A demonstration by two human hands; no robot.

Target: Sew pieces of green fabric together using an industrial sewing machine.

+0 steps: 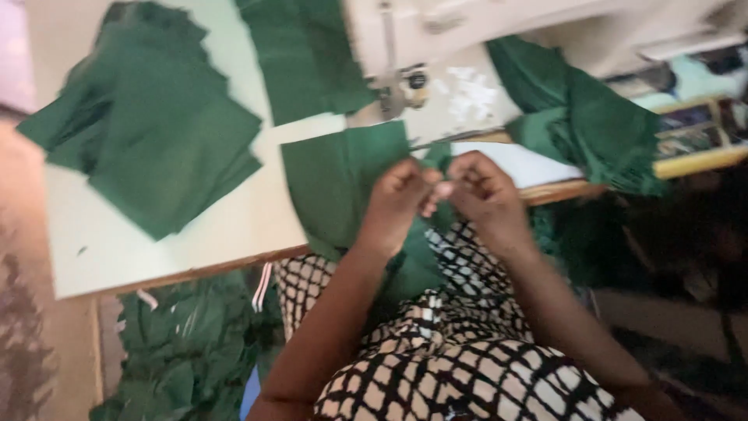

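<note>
Right now both hands, left hand [399, 195] and right hand [481, 191], pinch the green cloth piece [343, 183] together at its near edge; it stretches away-left across the desk [195, 234].

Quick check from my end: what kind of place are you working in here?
Most likely a tailoring or garment workshop. A sewing machine stands on the pale worktable, a stack of cut green fabric pieces lies beside it, and the left hand and right hand pinch a green fabric piece at the table edge.
</note>
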